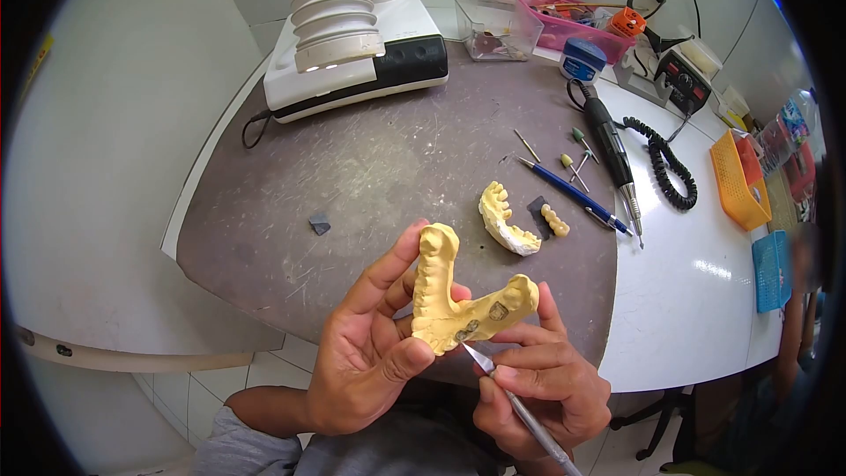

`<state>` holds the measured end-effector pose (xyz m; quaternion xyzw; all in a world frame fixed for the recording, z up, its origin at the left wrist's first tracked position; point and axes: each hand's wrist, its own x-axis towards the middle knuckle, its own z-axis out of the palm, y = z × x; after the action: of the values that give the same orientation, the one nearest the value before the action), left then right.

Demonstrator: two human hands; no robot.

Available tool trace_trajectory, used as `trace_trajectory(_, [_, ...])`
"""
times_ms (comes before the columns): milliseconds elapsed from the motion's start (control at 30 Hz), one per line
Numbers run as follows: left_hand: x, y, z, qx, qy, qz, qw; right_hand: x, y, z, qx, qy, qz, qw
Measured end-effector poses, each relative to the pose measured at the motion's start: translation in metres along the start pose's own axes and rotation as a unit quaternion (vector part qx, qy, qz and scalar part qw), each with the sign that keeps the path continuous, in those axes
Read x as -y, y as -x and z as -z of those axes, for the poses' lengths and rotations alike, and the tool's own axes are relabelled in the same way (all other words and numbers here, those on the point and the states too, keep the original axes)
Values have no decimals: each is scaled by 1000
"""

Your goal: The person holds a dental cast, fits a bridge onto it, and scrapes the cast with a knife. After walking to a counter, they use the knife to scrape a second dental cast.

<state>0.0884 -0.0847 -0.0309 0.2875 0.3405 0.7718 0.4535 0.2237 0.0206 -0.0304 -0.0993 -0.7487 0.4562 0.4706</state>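
My left hand [366, 344] grips a yellow plaster dental model [432, 291], a V-shaped jaw cast held up above the table's front edge. Dark, marked tooth stumps show on the cast's right arm. In my right hand [551, 383] is a scalpel-like craft knife [531, 423] with a silver handle, held like a pen. Its pointed blade [478, 358] is at the cast's lower edge, close to the dark stumps; whether it touches cannot be made out. A second, smaller dental cast [507, 222] with a white base lies on the table beyond my hands.
Right of the small cast are a tooth-coloured dental bridge [554, 220], a blue mechanical pencil [573, 192], grinding burs [568, 163] and a black handpiece [612, 145]. A dust extractor [352, 70] stands at the back. Baskets [738, 178] line the right. A dark scrap [319, 225] lies left.
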Motion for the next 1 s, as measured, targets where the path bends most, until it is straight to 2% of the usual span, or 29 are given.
trace_trajectory(433, [-2, 0, -3, -6, 21, 7, 1000, -1, 2, -4, -20, 13, 12, 1000])
trace_trajectory(467, [-1, -1, -3, 3, 27, 8, 1000, -2, 4, -6, -54, -12, 12, 998])
trace_trajectory(533, [-1, -4, 0, 3, -60, -60, 996, 1, 8, 2, -92, -21, 18, 995])
trace_trajectory(567, [-9, -6, 1, 15, -51, -60, 997, 4, 10, 9, -101, -10, -1, 995])
trace_trajectory(633, [-31, -15, 4, 39, -298, -119, 946, 7, 14, 28, -112, 9, -15, 994])
trace_trajectory(667, [-33, -25, 8, 51, -386, -235, 891, 6, 17, 43, -121, 56, -50, 990])
trace_trajectory(700, [-43, -35, 14, 55, -380, -237, 892, 5, 19, 56, -130, 101, -86, 983])
trace_trajectory(733, [-55, -45, 21, 112, -564, -280, 769, 5, 15, 64, -142, 104, -85, 981])
trace_trajectory(767, [-61, -51, 24, 159, -717, -311, 602, 4, 7, 73, -154, 106, -82, 979])
trace_trajectory(800, [-61, -53, 22, 161, -735, -223, 620, 2, 3, 84, -130, 144, -59, 979])
trace_trajectory(933, [-70, -65, 32, 194, -727, -287, 593, 17, -27, 110, -78, 130, -88, 984])
trace_trajectory(1000, [-81, -73, 29, 209, -731, -165, 628, 22, -47, 121, 55, 182, -76, 979])
